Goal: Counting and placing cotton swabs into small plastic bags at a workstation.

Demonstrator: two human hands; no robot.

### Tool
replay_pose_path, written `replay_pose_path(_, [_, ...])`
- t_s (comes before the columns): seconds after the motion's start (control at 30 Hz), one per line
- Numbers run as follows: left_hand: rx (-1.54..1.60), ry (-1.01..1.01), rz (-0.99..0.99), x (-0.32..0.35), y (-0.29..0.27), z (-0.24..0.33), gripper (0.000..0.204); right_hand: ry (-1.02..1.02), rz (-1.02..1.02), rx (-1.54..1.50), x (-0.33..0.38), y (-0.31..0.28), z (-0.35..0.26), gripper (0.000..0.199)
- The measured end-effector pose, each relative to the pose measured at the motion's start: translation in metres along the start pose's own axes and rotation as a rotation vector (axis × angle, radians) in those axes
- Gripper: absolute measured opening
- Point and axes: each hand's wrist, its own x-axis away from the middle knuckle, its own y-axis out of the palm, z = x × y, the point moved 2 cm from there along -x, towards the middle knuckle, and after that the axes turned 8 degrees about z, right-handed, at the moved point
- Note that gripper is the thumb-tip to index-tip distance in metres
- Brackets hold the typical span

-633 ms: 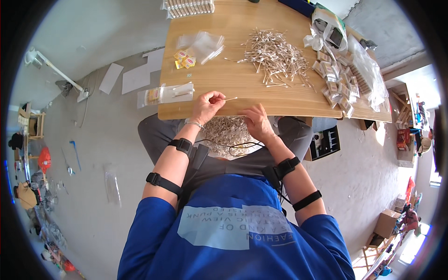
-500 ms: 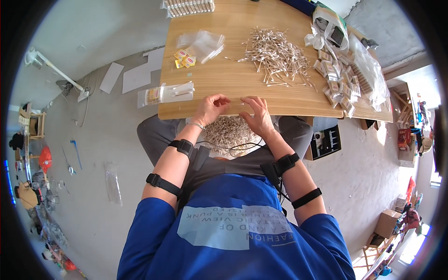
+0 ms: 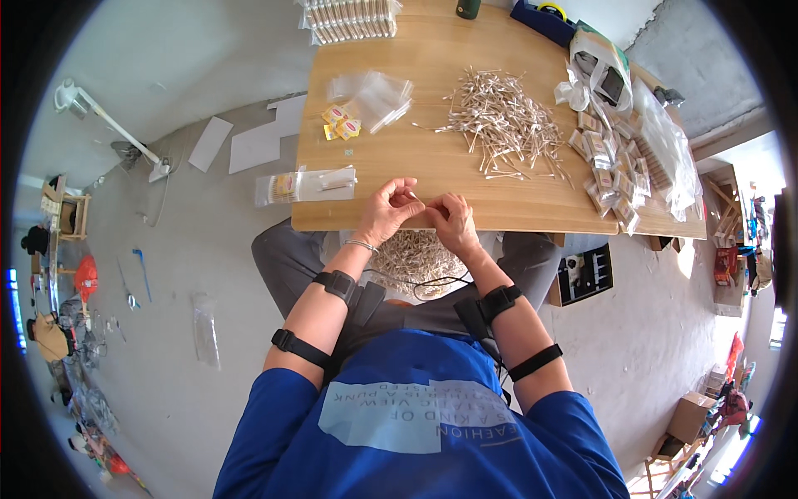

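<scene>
My left hand (image 3: 387,211) and my right hand (image 3: 450,218) meet at the near edge of the wooden table (image 3: 432,170). Their fingertips pinch a thin cotton swab (image 3: 413,195) between them. A heap of cotton swabs (image 3: 413,258) lies in my lap just below the hands. A bigger pile of loose cotton swabs (image 3: 503,125) is spread over the middle of the table. To the left of my hands lies a clear packet (image 3: 306,184) with swabs inside.
Empty clear bags (image 3: 374,94) and small yellow labels (image 3: 342,122) lie at the table's left. Filled packets (image 3: 611,170) and plastic bags (image 3: 657,141) crowd the right side. A stack of packets (image 3: 349,17) sits at the far edge. Paper sheets (image 3: 249,141) lie on the floor.
My hands have drawn closer together at the table edge, and the swab between them now sits tucked in the fingertips.
</scene>
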Motion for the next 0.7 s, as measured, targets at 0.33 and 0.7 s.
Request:
replay_pose_path(0.33, [-0.124, -0.005, 0.057, -0.0045, -0.0011, -0.0043, 0.018, 0.063, 0.024, -0.056, 0.0018, 0.0023, -0.0048, 0.016])
replay_pose_path(0.7, [0.000, -0.051, 0.072, -0.0011, 0.0030, -0.0015, 0.017, 0.132, 0.065, -0.172, -0.0010, 0.0025, -0.0020, 0.015])
